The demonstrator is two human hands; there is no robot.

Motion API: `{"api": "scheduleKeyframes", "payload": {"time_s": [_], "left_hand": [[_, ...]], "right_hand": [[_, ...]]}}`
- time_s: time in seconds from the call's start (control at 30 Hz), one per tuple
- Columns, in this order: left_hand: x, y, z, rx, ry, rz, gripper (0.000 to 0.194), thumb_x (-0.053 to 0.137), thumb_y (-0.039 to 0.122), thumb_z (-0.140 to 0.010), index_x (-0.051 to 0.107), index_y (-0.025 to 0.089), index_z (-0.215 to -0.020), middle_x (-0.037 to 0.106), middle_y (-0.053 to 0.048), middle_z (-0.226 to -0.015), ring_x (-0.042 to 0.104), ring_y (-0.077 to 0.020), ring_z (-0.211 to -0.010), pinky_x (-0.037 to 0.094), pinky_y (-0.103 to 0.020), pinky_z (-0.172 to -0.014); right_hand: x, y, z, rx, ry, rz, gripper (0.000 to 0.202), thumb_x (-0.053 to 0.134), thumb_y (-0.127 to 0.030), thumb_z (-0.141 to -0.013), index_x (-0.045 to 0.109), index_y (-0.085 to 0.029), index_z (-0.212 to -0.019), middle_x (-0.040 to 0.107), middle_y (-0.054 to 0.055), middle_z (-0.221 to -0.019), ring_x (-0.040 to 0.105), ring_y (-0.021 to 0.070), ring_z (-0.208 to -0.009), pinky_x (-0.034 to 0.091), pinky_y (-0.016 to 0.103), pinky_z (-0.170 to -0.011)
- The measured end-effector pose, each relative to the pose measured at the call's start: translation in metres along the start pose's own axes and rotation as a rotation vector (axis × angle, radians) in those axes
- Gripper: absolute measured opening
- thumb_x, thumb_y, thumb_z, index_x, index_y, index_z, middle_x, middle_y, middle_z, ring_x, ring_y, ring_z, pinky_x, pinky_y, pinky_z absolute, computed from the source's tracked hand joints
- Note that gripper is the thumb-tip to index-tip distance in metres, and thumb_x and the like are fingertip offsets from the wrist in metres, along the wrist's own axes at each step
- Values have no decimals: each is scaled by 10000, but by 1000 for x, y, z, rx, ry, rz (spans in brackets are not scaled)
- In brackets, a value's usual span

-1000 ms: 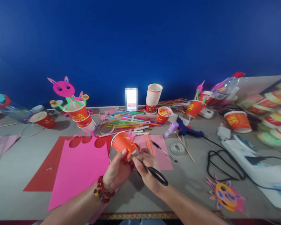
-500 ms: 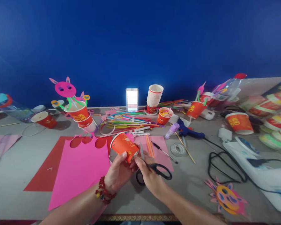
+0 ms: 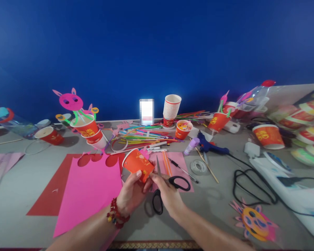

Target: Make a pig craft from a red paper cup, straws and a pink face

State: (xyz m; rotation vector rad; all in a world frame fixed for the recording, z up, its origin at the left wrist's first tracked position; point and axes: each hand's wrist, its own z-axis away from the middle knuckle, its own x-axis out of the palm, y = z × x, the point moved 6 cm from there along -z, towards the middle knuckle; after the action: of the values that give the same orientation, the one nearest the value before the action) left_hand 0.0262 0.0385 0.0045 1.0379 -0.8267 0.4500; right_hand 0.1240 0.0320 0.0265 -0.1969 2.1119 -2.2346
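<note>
Head view: left hand (image 3: 133, 192) grips tilted cup (image 3: 136, 164); right hand (image 3: 169, 196), scissors (image 3: 158, 166).

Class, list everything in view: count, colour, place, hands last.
held cup: one, orange-red, front centre
scissors: one, black-handled, front centre
sheets: several, pink and red, around
sticks: many, mixed colours, rear centre
cup stack: one, red-white, rear centre
other cups: many, mostly red, around
big face: one, pink, rear left
flat face: one, orange-pink, front right
glue stick: one, purple, right
glue gun: one, blue, right
tape: one, clear, right
pen: one, black, centre
markers: several, white, centre
bottles: two, clear, rear sides
cords: several, black, right
blurred items: several, white, right
panel: one, white, rear centre
wall: one, blue, behind
table: one, grey, beneath
beads: many, red, left wrist
left hand: one, around held cup
right hand: one, holding scissors
</note>
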Motion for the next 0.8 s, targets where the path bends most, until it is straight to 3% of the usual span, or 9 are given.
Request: {"api": "scheduleKeyframes", "payload": {"time_s": [0.13,0.27,0.43,0.6,0.8], "left_hand": [[-1,-2,-1,-29,-21,30,337,732,456,-813,637,153,-700,532,27,-529,426,-95,-497,361,-246,-582],[-4,-4,-1,-66,-2,48,445,737,530,-792,694,121,-962,571,20,-577,457,-103,-506,339,-241,-534],[-6,-2,-1,-58,-4,22,540,739,567,-773,685,113,-1059,608,6,-620,463,-100,-494,341,-235,-509],[-2,2,1,19,-87,-37,473,684,543,-838,661,142,-1088,558,33,-552,500,-112,-466,416,-249,-559],[2,2,0,17,-146,-76,459,659,552,-851,647,136,-1046,565,31,-563,569,-137,-435,476,-270,-539]], "right_hand": [[0,-1,1,-32,-52,-38,455,481,-488,-959,723,-228,-674,729,11,-637,710,185,-668,575,295,-722],[2,-2,2,-35,-81,-113,400,518,-490,-952,737,-205,-778,717,16,-657,696,177,-643,574,292,-687],[2,-1,2,20,-55,-167,431,564,-535,-912,719,-192,-703,698,16,-624,680,172,-629,552,280,-674],[5,6,2,129,-66,-295,494,574,-555,-886,694,-171,-600,664,24,-549,634,160,-557,498,280,-654],[12,15,4,266,-145,-469,519,521,-549,-911,709,-148,-640,619,25,-486,576,145,-517,418,254,-571]]}}
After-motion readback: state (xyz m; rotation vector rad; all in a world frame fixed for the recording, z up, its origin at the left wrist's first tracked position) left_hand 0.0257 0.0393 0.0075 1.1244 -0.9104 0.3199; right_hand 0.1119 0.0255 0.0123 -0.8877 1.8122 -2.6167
